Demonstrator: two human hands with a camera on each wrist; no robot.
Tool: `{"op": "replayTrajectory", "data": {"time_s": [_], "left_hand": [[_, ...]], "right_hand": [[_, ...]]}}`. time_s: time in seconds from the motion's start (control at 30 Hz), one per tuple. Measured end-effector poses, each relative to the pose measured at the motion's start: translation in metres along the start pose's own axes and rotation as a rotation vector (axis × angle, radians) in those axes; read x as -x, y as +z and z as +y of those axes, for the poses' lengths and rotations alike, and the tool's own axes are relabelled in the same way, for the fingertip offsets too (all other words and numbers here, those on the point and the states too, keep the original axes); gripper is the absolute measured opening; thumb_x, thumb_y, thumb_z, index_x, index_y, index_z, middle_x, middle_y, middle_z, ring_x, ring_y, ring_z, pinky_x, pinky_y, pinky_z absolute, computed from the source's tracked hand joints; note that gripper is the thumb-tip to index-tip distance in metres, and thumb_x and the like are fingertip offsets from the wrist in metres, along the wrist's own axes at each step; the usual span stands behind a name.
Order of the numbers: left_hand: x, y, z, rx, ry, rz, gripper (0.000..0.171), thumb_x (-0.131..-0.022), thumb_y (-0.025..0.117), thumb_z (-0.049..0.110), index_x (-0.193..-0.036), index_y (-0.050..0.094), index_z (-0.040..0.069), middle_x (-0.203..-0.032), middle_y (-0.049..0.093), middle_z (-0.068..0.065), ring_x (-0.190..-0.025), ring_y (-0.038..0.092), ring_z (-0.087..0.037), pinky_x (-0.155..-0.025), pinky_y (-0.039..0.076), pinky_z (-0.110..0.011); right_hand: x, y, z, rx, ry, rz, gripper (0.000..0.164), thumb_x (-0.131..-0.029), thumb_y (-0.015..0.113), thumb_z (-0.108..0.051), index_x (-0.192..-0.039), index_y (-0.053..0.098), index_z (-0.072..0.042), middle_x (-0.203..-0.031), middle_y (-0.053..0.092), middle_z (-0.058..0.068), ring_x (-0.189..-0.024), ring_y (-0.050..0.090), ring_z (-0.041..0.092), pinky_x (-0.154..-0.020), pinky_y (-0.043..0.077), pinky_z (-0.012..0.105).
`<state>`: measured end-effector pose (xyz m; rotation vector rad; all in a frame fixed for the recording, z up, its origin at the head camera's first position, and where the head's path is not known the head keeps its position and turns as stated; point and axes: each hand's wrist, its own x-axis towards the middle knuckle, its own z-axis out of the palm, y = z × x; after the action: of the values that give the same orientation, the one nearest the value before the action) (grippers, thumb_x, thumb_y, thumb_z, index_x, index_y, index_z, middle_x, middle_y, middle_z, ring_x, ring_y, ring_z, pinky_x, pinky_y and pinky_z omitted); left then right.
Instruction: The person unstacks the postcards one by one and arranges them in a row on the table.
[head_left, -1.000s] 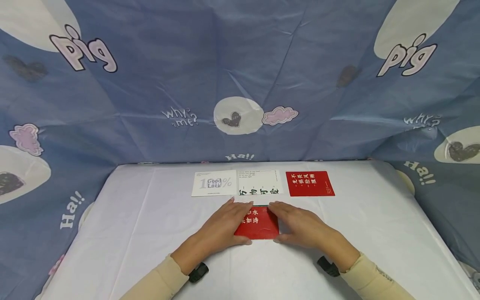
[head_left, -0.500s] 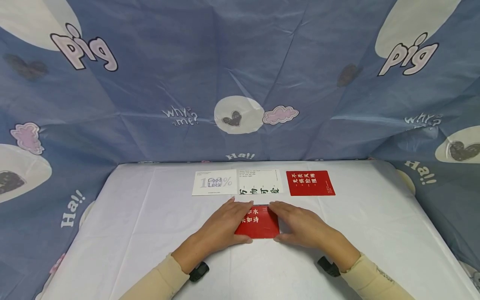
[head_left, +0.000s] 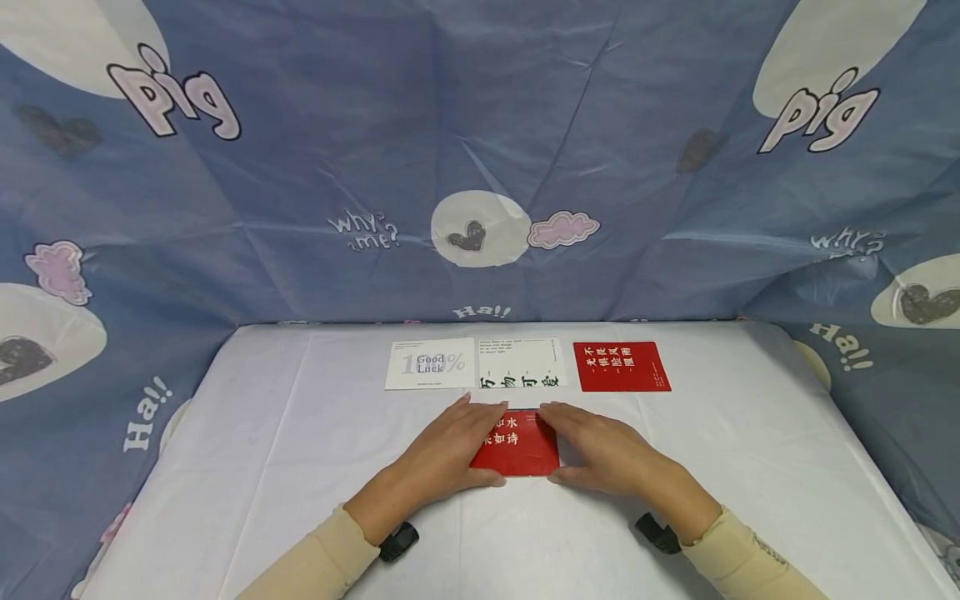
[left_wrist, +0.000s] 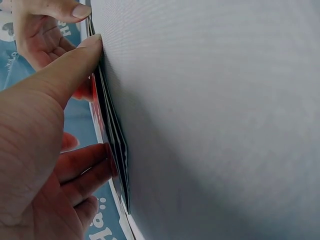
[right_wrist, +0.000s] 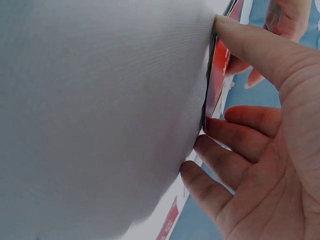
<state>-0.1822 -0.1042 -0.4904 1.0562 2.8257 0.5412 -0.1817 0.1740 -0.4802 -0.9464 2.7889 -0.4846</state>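
A stack of postcards lies on the white table in front of me, its top card red with white characters. My left hand holds the stack's left side, thumb at the near edge and fingers at the far edge. On the right side my right hand holds it the same way. Several layered card edges show in the left wrist view, slightly spread apart. In the right wrist view the thumb touches the near edge of the stack. The left part of the top card is hidden under my left hand.
Behind the stack lie a white "Good Luck" card, a white card with green characters and a red card in a row. A gap separates the last two. Blue patterned cloth rises behind the white table.
The green strip at the stack's far edge, visible a second ago, no longer shows. Both hands stay in place around the stack, and the row of cards has not moved.
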Motion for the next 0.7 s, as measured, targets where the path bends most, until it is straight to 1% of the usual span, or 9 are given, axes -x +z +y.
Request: {"op": "replayTrajectory", "data": {"time_s": [0.27,0.7], "left_hand": [[0.0002,0.0001,0.0004,-0.004,0.018,0.020,0.094,-0.082,0.090,0.040,-0.156,0.046,0.004,-0.150,0.057,-0.006,-0.138,0.052,-0.022,-0.128,0.021,-0.044],[-0.0002,-0.0003,0.0014,0.000,0.015,0.022,0.092,-0.081,0.091,0.039,-0.155,0.048,0.004,-0.150,0.058,-0.006,-0.137,0.053,-0.022,-0.127,0.022,-0.044]], "right_hand": [[0.0008,0.0003,0.0005,-0.006,0.003,0.001,0.086,-0.081,0.090,-0.035,-0.154,0.052,-0.008,-0.152,0.055,0.007,-0.140,0.052,0.027,-0.104,0.054,0.047],[0.0008,-0.0008,-0.0005,-0.010,0.017,-0.012,0.086,-0.082,0.090,-0.035,-0.154,0.051,-0.009,-0.153,0.055,0.007,-0.141,0.051,0.027,-0.105,0.053,0.047]]}}
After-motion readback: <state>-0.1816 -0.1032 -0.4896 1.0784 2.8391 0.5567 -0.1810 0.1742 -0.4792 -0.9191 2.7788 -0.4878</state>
